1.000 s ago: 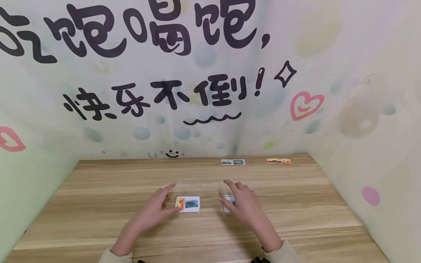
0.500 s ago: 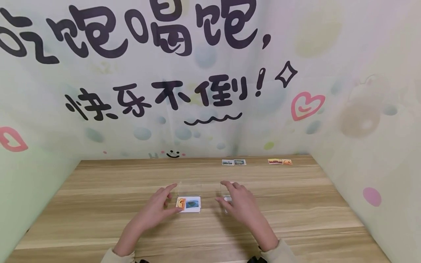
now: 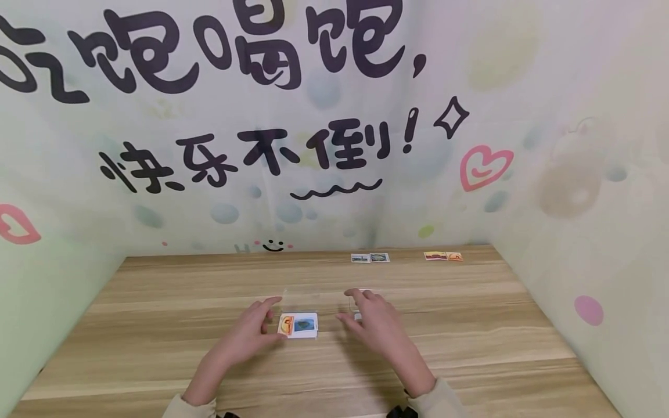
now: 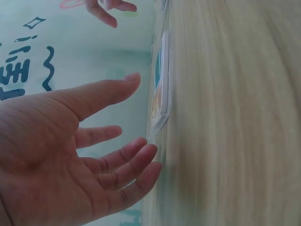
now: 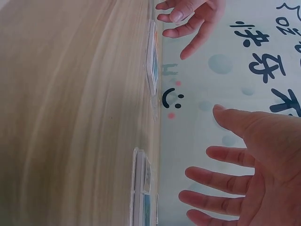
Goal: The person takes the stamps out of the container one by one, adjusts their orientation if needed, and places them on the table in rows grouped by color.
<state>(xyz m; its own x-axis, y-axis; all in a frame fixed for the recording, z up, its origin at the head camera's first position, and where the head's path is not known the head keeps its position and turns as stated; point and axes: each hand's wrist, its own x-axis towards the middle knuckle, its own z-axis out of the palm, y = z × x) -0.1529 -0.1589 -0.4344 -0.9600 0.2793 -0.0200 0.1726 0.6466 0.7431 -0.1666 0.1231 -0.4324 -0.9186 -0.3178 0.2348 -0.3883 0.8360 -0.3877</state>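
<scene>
My left hand (image 3: 241, 335) is held beside a clear hinged case (image 3: 300, 299) whose lid lies folded back. A white stack with an orange picture and a blue picture (image 3: 304, 325) sits in it. In the left wrist view the fingers (image 4: 136, 165) are loosely bent and grip nothing, close to the corner of the case. My right hand (image 3: 380, 330) hovers over a second clear case (image 5: 136, 188), hiding most of it in the head view. Its fingers (image 5: 221, 181) are spread, holding nothing, above the tabletop in the right wrist view.
Two small greenish picture stamps (image 3: 370, 258) lie side by side at the back of the wooden table (image 3: 172, 325). Further right is a pair of yellow and orange ones (image 3: 444, 256). A printed cloth wall (image 3: 261, 215) rises behind the table and along both sides.
My right hand has shifted slightly left and now covers more of the right case. The left hand has stayed almost still; both cases and the stamps have not moved.
</scene>
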